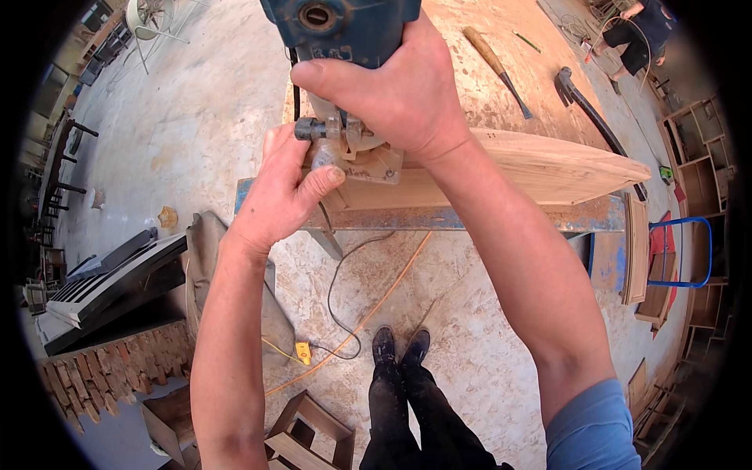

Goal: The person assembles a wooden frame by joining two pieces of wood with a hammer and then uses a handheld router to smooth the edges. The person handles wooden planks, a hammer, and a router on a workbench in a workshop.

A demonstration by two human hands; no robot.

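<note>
My right hand point(399, 98) is wrapped round the blue body of a trim router point(352, 39), which stands upright at the top middle. Its clear plastic base point(376, 166) rests on the end of a pale wooden piece point(540, 168). Lower and to the left, my left hand point(286, 188) grips the router's base beside a black clamp knob point(310, 128), thumb toward me and fingers on the far side. The router's bit is hidden. The wooden piece lies along the near edge of a worn workbench point(439, 219) and tapers to the right.
A wood-handled chisel point(497, 70) and a hammer point(591, 113) lie on the bench. A black cord point(337, 290) and an orange cord point(388, 294) cross the floor near my feet, by a yellow connector point(303, 352). Another person point(638, 35) is at the far right.
</note>
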